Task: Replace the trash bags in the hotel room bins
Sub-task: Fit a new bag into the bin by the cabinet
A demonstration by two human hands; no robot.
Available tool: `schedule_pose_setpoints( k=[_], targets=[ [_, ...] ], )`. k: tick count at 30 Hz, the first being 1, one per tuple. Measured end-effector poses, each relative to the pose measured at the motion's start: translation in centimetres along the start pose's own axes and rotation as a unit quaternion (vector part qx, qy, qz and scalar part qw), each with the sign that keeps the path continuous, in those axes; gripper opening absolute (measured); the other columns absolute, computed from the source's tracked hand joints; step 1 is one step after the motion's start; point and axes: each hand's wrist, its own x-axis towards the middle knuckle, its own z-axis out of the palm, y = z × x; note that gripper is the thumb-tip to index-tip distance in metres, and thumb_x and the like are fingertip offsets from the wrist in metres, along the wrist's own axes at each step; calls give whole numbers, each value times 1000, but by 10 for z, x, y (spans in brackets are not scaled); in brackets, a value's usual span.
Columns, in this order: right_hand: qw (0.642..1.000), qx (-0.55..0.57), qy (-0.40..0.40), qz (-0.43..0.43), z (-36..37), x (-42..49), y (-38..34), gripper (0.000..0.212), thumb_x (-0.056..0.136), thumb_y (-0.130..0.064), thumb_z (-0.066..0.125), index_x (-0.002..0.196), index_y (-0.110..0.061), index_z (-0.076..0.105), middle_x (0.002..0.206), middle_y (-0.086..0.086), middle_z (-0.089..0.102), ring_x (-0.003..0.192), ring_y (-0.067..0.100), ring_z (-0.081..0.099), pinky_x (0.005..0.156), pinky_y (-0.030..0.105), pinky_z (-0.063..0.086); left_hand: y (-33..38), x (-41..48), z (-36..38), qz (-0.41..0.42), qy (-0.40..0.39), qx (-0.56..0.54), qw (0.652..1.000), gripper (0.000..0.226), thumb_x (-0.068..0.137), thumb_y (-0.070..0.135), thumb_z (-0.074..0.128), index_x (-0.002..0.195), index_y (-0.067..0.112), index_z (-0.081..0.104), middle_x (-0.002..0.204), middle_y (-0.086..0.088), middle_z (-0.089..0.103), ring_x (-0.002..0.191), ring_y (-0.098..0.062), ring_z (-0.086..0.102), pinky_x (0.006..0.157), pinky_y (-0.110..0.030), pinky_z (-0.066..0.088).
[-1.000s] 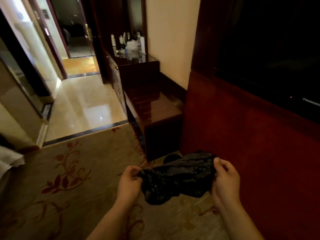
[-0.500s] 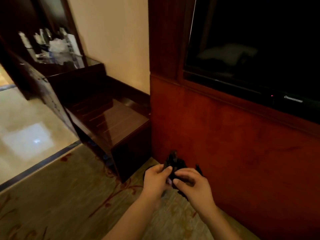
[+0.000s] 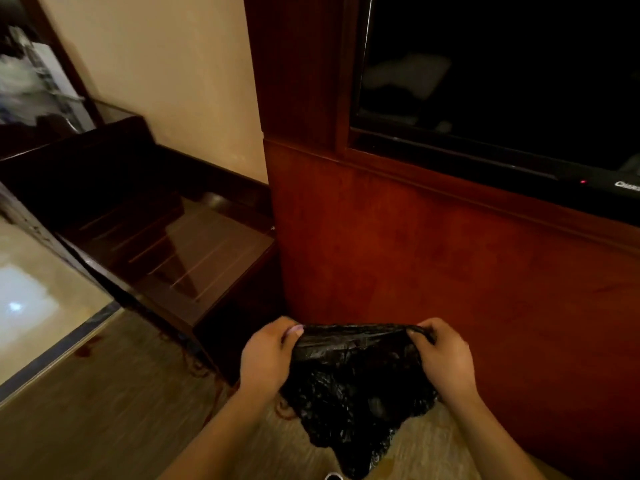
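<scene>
A crinkled black trash bag (image 3: 349,389) hangs in front of me, low in the middle of the view. My left hand (image 3: 265,358) pinches its top edge on the left. My right hand (image 3: 445,358) grips the top edge on the right, so the edge is stretched flat between them. The rest of the bag droops toward the carpet. No bin shows; a small pale rim (image 3: 333,476) peeks out under the bag at the bottom edge, too little to identify.
A red wood wall panel (image 3: 433,271) with a dark TV screen (image 3: 502,74) stands right behind the bag. A low dark wooden bench (image 3: 180,251) juts out on the left, beside a taller dark cabinet (image 3: 69,157). Carpet (image 3: 104,410) meets shiny tile (image 3: 31,292) at far left.
My hands were together bunching the bag half a second ago; now they have moved apart and pulled its top edge wide. The view has shifted closer to the red panel.
</scene>
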Motion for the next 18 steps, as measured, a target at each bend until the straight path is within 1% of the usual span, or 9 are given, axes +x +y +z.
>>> schedule_pose_setpoints(
  k=[2,4,6,8,10,12,14,16,18],
  targets=[
    [998,-48,43,-17,10,22,-1,11,98,-29,59,89,-24,57,62,3,64,45,24,60,37,38,45,-7,24,-4,-4,23,-24,999,11,100,29,56,92,29,63,70,8,59,55,-8,52,50,-22,35],
    [998,-48,50,-11,24,38,-6,8,99,-28,57,95,-22,54,64,2,64,46,26,62,38,43,47,-7,45,-6,-49,11,-101,994,13,99,26,58,91,23,67,73,7,62,59,-8,57,55,-19,39],
    [1000,-3,-1,-5,39,53,-13,10,97,-29,62,99,-23,55,73,0,67,53,23,65,44,43,50,-7,68,-8,-97,-4,-199,975,16,99,23,59,88,18,70,73,5,65,64,-10,61,58,-24,46],
    [993,60,-98,8,48,66,-24,20,90,-33,71,104,-28,58,91,-9,67,72,13,68,53,32,54,-1,86,-12,-139,-16,-277,951,20,99,24,58,88,15,72,76,1,69,71,-20,65,64,-33,56],
    [985,74,-153,5,58,78,-32,20,87,-34,75,103,-30,63,97,-13,67,85,7,68,64,28,54,-1,102,-14,-151,-24,-314,937,21,100,26,57,92,19,74,89,-6,71,86,-31,67,82,-47,57],
    [992,62,-111,6,65,87,-37,6,93,-27,69,87,-27,67,82,-8,69,71,9,66,61,34,53,-4,116,-18,-139,-21,-291,946,22,101,27,55,94,25,75,91,-5,72,87,-25,69,84,-47,57],
    [994,86,-32,51,67,98,-45,19,98,-18,58,81,-22,65,75,2,68,60,19,63,53,38,47,-14,137,-21,-102,6,-230,968,19,101,31,54,93,28,72,89,0,71,81,-17,68,75,-40,57],
    [975,169,28,140,66,109,-53,19,99,-16,51,86,-18,64,85,12,69,72,33,68,59,43,52,-27,161,-26,-86,19,-159,983,17,97,41,57,105,29,65,99,0,64,86,-15,64,76,-36,52],
    [935,279,50,213,72,115,-64,20,100,-16,48,91,-14,65,95,19,69,85,41,69,69,52,56,-42,176,-27,-120,9,-175,977,31,93,47,60,118,28,56,108,0,55,95,-15,59,82,-36,51]
  ],
)
